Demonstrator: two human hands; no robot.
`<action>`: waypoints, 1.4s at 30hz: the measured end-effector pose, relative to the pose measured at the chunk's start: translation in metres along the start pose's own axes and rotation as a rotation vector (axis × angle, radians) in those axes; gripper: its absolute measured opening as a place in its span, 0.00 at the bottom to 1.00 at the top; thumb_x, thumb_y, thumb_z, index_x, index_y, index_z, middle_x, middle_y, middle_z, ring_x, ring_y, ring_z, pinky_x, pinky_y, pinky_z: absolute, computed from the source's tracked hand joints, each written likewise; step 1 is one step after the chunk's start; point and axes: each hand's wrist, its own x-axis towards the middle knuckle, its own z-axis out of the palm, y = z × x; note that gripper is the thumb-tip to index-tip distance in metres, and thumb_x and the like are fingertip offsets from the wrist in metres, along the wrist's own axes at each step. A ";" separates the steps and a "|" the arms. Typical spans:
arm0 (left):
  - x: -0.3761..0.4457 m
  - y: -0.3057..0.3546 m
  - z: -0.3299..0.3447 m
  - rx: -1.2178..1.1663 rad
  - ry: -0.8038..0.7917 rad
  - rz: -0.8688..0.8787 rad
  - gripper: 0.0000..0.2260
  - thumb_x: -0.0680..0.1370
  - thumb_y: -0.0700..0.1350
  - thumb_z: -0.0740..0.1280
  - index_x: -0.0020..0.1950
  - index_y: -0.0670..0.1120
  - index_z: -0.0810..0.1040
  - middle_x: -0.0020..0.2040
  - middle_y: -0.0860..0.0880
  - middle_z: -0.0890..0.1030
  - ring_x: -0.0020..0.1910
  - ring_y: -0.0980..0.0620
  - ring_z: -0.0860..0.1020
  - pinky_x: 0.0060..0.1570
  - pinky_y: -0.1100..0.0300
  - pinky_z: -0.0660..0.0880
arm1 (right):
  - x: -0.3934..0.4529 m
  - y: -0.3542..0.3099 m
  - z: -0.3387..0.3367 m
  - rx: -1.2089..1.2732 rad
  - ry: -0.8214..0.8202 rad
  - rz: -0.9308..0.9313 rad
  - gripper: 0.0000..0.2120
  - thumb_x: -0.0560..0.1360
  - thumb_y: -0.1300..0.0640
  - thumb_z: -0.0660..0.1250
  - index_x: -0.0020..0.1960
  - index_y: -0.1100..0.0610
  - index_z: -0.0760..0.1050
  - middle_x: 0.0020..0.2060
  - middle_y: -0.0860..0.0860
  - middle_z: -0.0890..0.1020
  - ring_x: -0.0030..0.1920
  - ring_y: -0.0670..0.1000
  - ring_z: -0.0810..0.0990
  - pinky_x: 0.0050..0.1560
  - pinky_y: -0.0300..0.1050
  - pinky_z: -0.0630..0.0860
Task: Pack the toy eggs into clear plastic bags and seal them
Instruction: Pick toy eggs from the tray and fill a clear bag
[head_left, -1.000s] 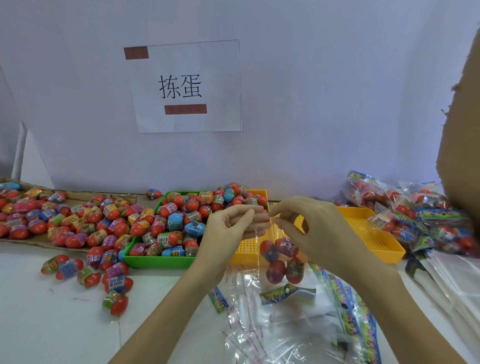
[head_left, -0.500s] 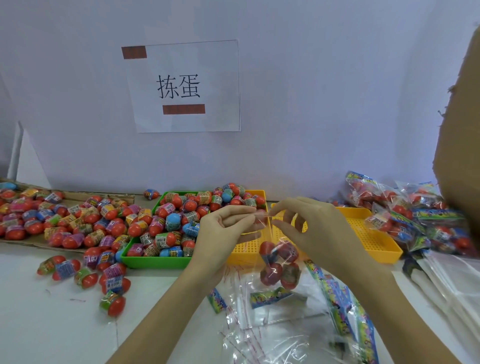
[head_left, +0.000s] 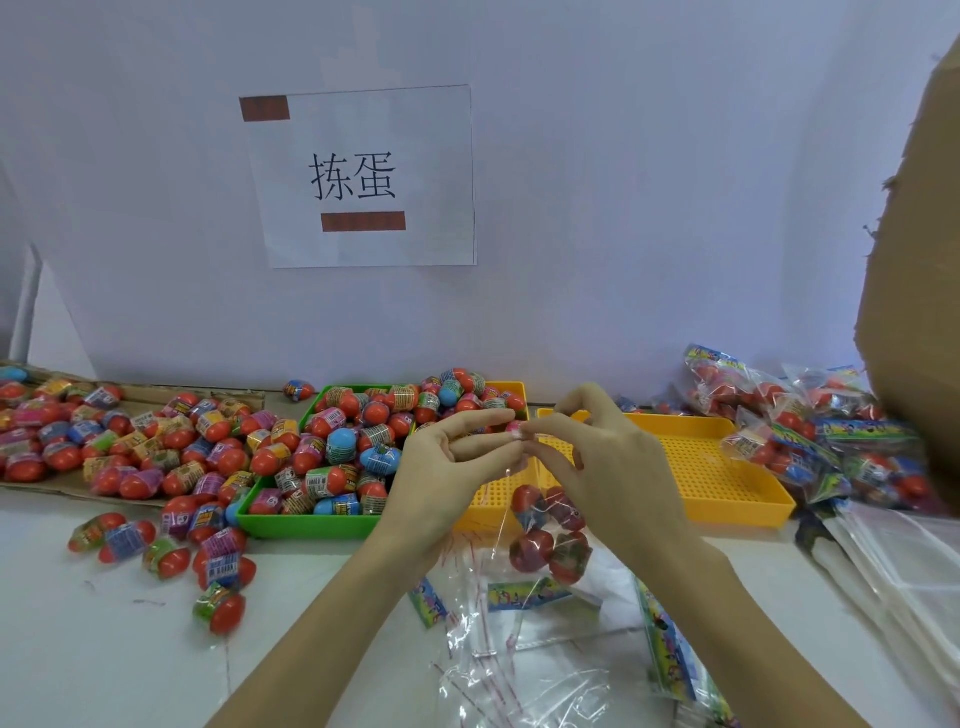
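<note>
left hand (head_left: 447, 467) and right hand (head_left: 608, 467) pinch the top of one clear bag (head_left: 511, 499) holding four toy eggs (head_left: 550, 535); one green tray (head_left: 306, 522), two yellow trays (head_left: 727, 467).

Wall (head_left: 649, 182): pale, plain, evenly lit
Sign (head_left: 363, 176): white paper, black characters, taped on wall
Table (head_left: 78, 649): white
Right edge: brown cardboard (head_left: 919, 291)

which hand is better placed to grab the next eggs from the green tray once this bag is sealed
Left, probably. The left hand sits right beside the green tray of eggs, while the right hand is over the yellow tray. Both now pinch the clear bag.
</note>
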 end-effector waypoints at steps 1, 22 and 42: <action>0.000 0.000 0.000 0.018 -0.001 0.010 0.15 0.78 0.36 0.76 0.64 0.45 0.84 0.52 0.44 0.89 0.53 0.46 0.88 0.51 0.61 0.83 | 0.000 0.000 0.000 -0.005 0.020 -0.011 0.06 0.77 0.52 0.76 0.51 0.54 0.88 0.47 0.52 0.82 0.28 0.45 0.69 0.32 0.36 0.68; -0.002 -0.011 0.003 0.593 0.138 0.424 0.18 0.79 0.40 0.77 0.67 0.50 0.79 0.44 0.58 0.88 0.47 0.61 0.86 0.53 0.65 0.82 | -0.002 0.005 0.010 0.010 0.057 -0.100 0.05 0.79 0.53 0.75 0.52 0.53 0.86 0.50 0.49 0.83 0.28 0.48 0.77 0.27 0.44 0.78; -0.006 -0.007 0.006 0.784 0.121 0.519 0.24 0.78 0.40 0.77 0.74 0.48 0.78 0.47 0.61 0.88 0.52 0.67 0.84 0.59 0.76 0.73 | 0.001 0.014 0.012 0.111 0.013 -0.129 0.05 0.76 0.63 0.77 0.51 0.60 0.87 0.45 0.53 0.85 0.46 0.54 0.83 0.47 0.42 0.79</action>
